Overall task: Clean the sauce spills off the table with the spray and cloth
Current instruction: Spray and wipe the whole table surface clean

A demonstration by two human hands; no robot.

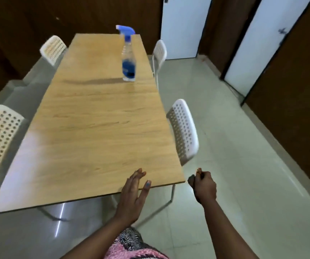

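Head view shows the clear blue-capped spray bottle [128, 58] upright far down the long wooden table [98, 128], left hand [134, 191] loose-fingered at the near edge, right hand [203, 186] clenched, perhaps on something dark, so walking closer beats overreaching.

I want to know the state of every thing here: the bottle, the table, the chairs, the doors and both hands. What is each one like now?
Clear spray bottle with blue trigger: upright on the table, partly filled with blue liquid.
Light wooden table: no sauce spill visible.
White perforated chairs: pushed in beside the table.
White doors: closed.
Left hand: fingers straight, over the table's near edge.
Right hand: curled, something small and dark at the fingers, unclear.
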